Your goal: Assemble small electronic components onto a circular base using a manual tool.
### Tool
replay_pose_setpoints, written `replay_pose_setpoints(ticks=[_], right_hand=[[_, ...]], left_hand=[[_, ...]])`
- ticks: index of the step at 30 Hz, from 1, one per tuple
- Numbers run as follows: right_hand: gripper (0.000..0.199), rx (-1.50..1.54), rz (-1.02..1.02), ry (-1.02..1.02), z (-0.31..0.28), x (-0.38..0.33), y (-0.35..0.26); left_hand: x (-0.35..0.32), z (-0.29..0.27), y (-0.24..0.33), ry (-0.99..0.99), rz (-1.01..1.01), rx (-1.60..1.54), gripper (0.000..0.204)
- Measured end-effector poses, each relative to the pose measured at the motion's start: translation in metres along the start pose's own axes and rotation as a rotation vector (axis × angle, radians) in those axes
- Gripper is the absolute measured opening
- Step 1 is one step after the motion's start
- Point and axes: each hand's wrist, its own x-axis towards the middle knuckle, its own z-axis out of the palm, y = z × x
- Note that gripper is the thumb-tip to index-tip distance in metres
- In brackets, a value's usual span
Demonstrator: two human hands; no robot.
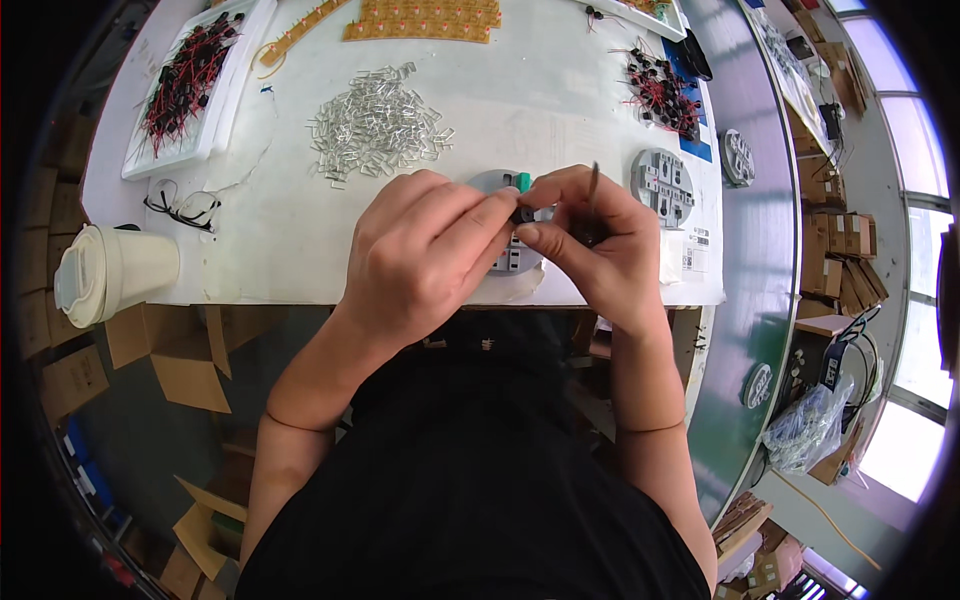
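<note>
My left hand (pixel 420 235) is closed, its thumb and fingertips pinching a small black part (pixel 523 214). Against the same part press the thumb and forefinger of my right hand (pixel 605 225). A thin dark tool (pixel 595 180) is also tucked in the right hand, its narrow end pointing up; its exact kind is hidden by the fingers. Below both hands lies a round grey plastic base (pixel 522 262) with slots, partly covered by them. A green block (pixel 524 182) shows at its far side, beside my fingertips.
A heap of metal U-shaped pins (pixel 375 125) lies beyond my left hand. At right rest another grey base (pixel 662 185) and black parts with red wires (pixel 660 95). Left are a white tray (pixel 218 135), glasses (pixel 183 207) and a lidded cream cup (pixel 140 265). Orange-brown boards (pixel 420 20) lie far back.
</note>
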Motion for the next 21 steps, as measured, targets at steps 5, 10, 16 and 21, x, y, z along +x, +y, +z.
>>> replay_pose_setpoints(ticks=[5, 10, 16, 21], right_hand=[[0.018, 0.109, -0.07, -0.005, -0.005, -0.007, 0.014], [0.022, -0.131, -0.102, 0.016, -0.005, -0.016, 0.012], [0.027, -0.361, -0.136, 0.057, -0.016, -0.027, 0.016], [0.024, -0.521, -0.109, 0.052, -0.017, -0.024, 0.029]], left_hand=[[-0.004, -0.006, -0.001, -0.147, -0.317, -0.456, 0.019], [-0.007, -0.003, -0.003, -0.323, -0.743, -0.785, 0.019], [-0.012, 0.004, -0.011, -0.444, -0.74, -0.685, 0.012], [-0.02, 0.024, -0.012, -0.323, -0.393, -0.202, 0.008]])
